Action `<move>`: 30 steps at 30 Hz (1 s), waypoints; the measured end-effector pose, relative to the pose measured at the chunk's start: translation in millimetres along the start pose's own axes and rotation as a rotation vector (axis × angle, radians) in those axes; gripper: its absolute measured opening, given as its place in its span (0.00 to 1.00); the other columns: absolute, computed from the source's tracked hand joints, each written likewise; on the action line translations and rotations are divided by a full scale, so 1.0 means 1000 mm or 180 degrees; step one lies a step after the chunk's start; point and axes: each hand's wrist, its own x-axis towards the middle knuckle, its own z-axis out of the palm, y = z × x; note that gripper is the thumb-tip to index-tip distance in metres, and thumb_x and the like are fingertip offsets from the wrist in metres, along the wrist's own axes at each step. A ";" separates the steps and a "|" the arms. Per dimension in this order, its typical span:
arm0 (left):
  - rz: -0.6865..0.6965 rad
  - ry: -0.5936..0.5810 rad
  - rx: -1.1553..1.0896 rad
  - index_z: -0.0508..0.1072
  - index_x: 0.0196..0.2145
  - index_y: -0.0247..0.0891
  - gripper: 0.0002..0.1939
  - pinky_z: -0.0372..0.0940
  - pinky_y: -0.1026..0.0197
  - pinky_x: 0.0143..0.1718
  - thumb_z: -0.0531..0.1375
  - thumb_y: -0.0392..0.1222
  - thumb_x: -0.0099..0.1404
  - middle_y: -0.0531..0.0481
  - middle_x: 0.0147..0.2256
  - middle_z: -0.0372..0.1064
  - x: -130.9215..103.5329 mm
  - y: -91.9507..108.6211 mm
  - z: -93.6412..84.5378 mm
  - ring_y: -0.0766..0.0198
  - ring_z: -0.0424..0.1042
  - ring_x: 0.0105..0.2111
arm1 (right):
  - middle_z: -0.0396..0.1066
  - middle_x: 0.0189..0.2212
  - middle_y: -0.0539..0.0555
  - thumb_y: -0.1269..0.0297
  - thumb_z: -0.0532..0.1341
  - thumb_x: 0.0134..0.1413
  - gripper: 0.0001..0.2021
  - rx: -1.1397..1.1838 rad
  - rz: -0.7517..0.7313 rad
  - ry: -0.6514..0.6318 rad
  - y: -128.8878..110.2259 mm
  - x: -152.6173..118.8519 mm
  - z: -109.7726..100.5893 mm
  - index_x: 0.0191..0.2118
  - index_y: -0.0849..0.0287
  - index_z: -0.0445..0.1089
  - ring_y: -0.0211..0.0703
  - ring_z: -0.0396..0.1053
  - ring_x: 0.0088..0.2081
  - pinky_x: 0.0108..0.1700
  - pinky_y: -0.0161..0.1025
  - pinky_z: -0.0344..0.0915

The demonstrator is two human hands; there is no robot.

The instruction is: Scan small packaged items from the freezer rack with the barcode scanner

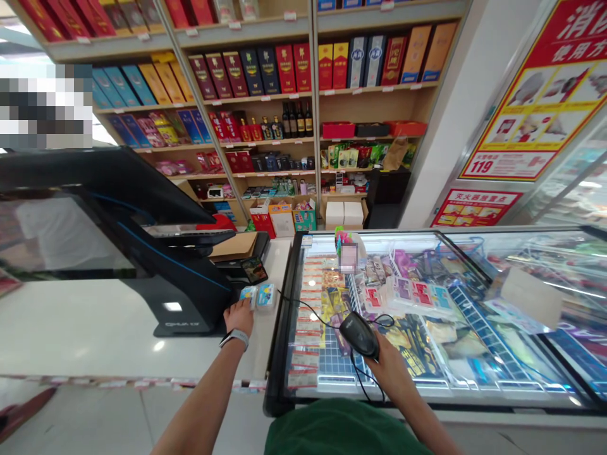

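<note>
My right hand (391,366) is wrapped round a black barcode scanner (358,333) above the glass top of a chest freezer (327,398). The scanner's cable runs left over the freezer's edge, and another loop hangs below it. On the white counter, my left hand (238,317) has its fingers closed on a small blue-and-white plastic pack (248,292), partly covered by the fingers. A similar blue-and-white pack (266,295) lies right beside it, close to the counter's edge. What is printed on the packs is too small to read.
A black checkout terminal (177,278) stands left of my left hand. Clear plastic boxes with red and purple labels (420,296) and an open carton (528,297) lie on the freezer glass. Shelves of boxed bottles (275,68) line the wall behind.
</note>
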 end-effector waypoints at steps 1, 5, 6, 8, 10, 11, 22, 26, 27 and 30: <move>-0.0044 0.0021 -0.0101 0.70 0.51 0.37 0.20 0.52 0.47 0.54 0.54 0.35 0.61 0.39 0.49 0.68 -0.001 0.000 -0.002 0.49 0.63 0.51 | 0.74 0.37 0.58 0.72 0.55 0.46 0.15 -0.0008 0.0000 -0.0003 0.001 -0.001 0.000 0.43 0.59 0.66 0.50 0.72 0.41 0.41 0.39 0.65; -0.0324 0.0134 -0.0681 0.69 0.51 0.37 0.19 0.58 0.51 0.52 0.52 0.36 0.63 0.39 0.50 0.68 -0.009 -0.004 -0.014 0.51 0.65 0.50 | 0.74 0.36 0.57 0.72 0.56 0.46 0.14 -0.0027 -0.0029 0.0002 0.009 -0.004 0.000 0.42 0.58 0.67 0.49 0.72 0.40 0.39 0.38 0.65; -0.0436 0.0172 -0.0861 0.70 0.51 0.37 0.18 0.59 0.52 0.52 0.52 0.36 0.64 0.39 0.49 0.68 -0.011 -0.005 -0.018 0.51 0.66 0.50 | 0.74 0.36 0.56 0.72 0.56 0.46 0.14 -0.0017 -0.0046 0.0000 0.011 -0.005 0.001 0.42 0.58 0.67 0.49 0.72 0.39 0.39 0.38 0.65; -0.0729 0.0274 -0.1249 0.70 0.51 0.37 0.18 0.60 0.51 0.51 0.53 0.36 0.64 0.39 0.47 0.70 -0.016 -0.008 -0.025 0.50 0.68 0.48 | 0.74 0.36 0.56 0.72 0.56 0.46 0.15 0.0007 -0.0076 -0.0015 0.016 -0.008 0.001 0.42 0.58 0.67 0.48 0.72 0.39 0.39 0.37 0.65; -0.1069 0.0385 -0.1699 0.70 0.49 0.35 0.17 0.63 0.49 0.49 0.54 0.36 0.63 0.39 0.43 0.71 -0.024 -0.009 -0.031 0.50 0.69 0.46 | 0.74 0.36 0.56 0.71 0.56 0.45 0.15 0.0032 -0.0091 -0.0073 0.018 -0.010 0.000 0.43 0.58 0.66 0.48 0.72 0.39 0.39 0.38 0.65; -0.1230 0.0425 -0.1964 0.69 0.49 0.34 0.16 0.65 0.49 0.47 0.54 0.37 0.63 0.40 0.41 0.71 -0.029 -0.009 -0.032 0.51 0.70 0.43 | 0.74 0.37 0.56 0.71 0.56 0.46 0.16 0.0047 -0.0095 -0.0124 0.019 -0.011 -0.001 0.43 0.58 0.66 0.48 0.72 0.40 0.40 0.38 0.65; -0.2024 0.0033 -0.4806 0.68 0.38 0.34 0.05 0.73 0.55 0.37 0.58 0.36 0.63 0.44 0.35 0.74 -0.102 0.033 -0.043 0.62 0.76 0.32 | 0.72 0.41 0.60 0.68 0.54 0.47 0.18 0.0125 -0.0218 -0.0367 0.025 -0.029 0.006 0.47 0.60 0.64 0.51 0.72 0.43 0.44 0.42 0.65; -0.1976 -0.0232 -0.5222 0.69 0.39 0.35 0.11 0.72 0.60 0.36 0.63 0.32 0.57 0.45 0.36 0.75 -0.114 0.043 -0.049 0.62 0.76 0.33 | 0.72 0.41 0.59 0.67 0.55 0.46 0.19 0.0167 -0.0225 -0.0307 0.026 -0.032 0.012 0.47 0.61 0.65 0.51 0.72 0.43 0.44 0.43 0.66; -0.1951 -0.0308 -0.5327 0.69 0.39 0.35 0.14 0.71 0.61 0.35 0.65 0.31 0.55 0.45 0.36 0.75 -0.115 0.046 -0.050 0.62 0.76 0.34 | 0.72 0.41 0.59 0.67 0.55 0.46 0.19 0.0156 -0.0221 -0.0301 0.025 -0.032 0.013 0.47 0.62 0.64 0.51 0.72 0.43 0.44 0.43 0.66; -0.1901 -0.0591 -0.5533 0.70 0.40 0.36 0.18 0.69 0.67 0.31 0.66 0.28 0.51 0.47 0.37 0.76 -0.115 0.053 -0.051 0.65 0.76 0.33 | 0.72 0.41 0.60 0.67 0.55 0.47 0.19 0.0097 -0.0144 -0.0240 0.019 -0.031 0.013 0.48 0.62 0.64 0.51 0.72 0.43 0.44 0.44 0.66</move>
